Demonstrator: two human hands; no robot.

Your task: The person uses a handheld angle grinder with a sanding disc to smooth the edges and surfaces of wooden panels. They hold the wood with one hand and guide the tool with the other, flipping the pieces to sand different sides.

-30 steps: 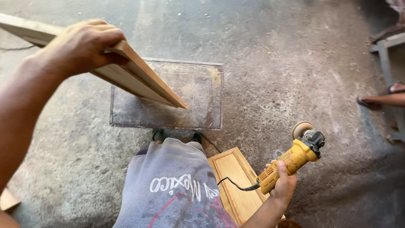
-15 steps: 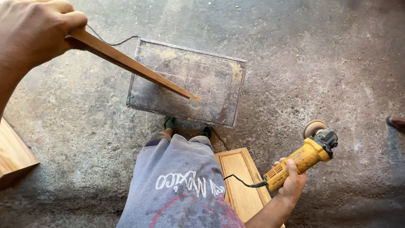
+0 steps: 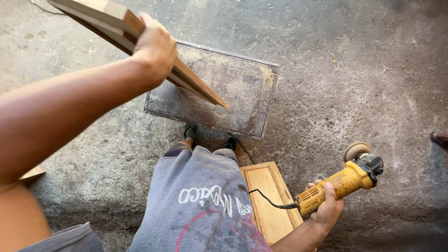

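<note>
Two things are in hand at once. One flat, pale wooden panel with a framed edge (image 3: 140, 44) is lifted high in the left hand (image 3: 156, 46), whose fingers wrap tightly over its upper edge, so that the board slants down from the upper left and its far corner hangs above a dusty, clear rectangular sheet of glass or plastic (image 3: 224, 88) lying on the grey concrete floor (image 3: 354, 70). The right hand (image 3: 326, 210) is closed firmly around the body of a yellow corded angle grinder with a round sanding disc (image 3: 347, 179), held low and out to the side with the disc pointing away from the legs.

Carrying the panel well, I judge, means keeping its low corner off the sheet and the grinder's black cord (image 3: 268, 199) away from the feet.

Just right of the person's grey printed shorts (image 3: 205, 205), a second small framed wooden panel (image 3: 268, 200) lies flat on the floor. At the right edge a bit of someone else's footwear (image 3: 439, 139) shows, well apart.
</note>
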